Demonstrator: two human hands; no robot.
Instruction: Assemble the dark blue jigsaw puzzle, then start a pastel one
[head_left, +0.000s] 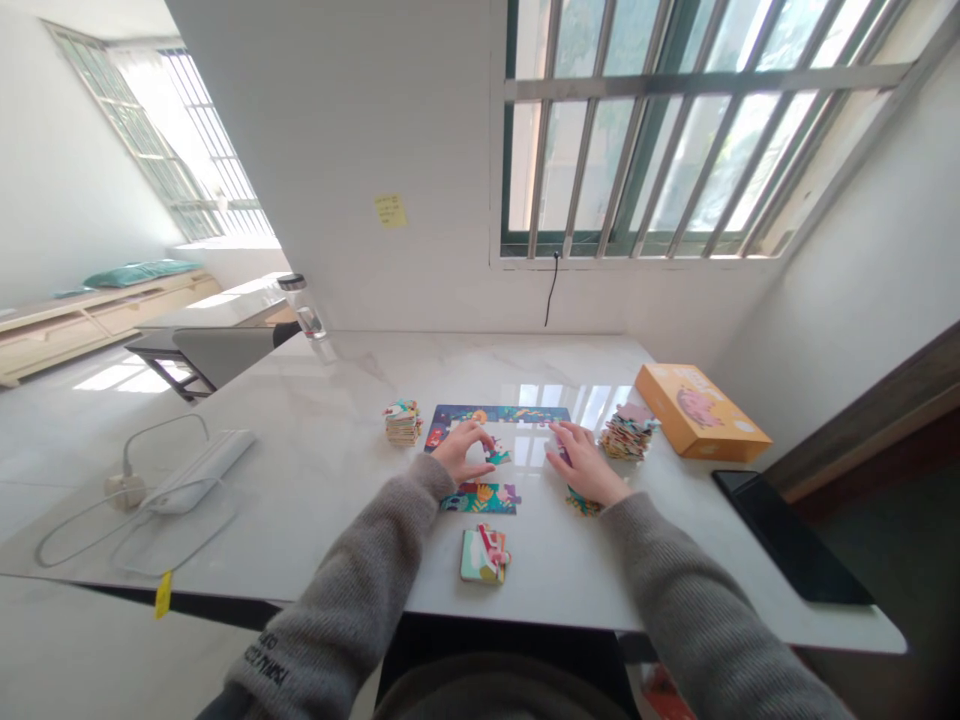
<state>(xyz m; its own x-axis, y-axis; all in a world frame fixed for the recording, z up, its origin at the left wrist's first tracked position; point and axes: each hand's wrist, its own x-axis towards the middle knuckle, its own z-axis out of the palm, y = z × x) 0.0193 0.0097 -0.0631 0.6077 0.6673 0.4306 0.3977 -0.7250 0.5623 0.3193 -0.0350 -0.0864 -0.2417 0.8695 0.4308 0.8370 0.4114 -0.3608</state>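
Note:
A partly joined jigsaw puzzle (517,412) lies on the white table, with a dark blue top strip and a separate lower strip (484,497). My left hand (463,452) is over its left side, thumb and forefinger curved apart beside a small colourful puzzle piece (499,455). My right hand (586,468) is at the right side, fingers spread and touching purple puzzle pieces that they partly cover. More puzzle pieces (581,503) show under the right palm. Close to me lies a small stack of puzzle pieces (482,556).
Stacks of puzzle pieces stand at left (403,424) and right (628,434). Farther right are an orange box (697,410) and a black tablet-like slab (787,535). A white power strip (199,470) with a looping cable lies left. A clear bottle (304,308) stands at the far-left edge.

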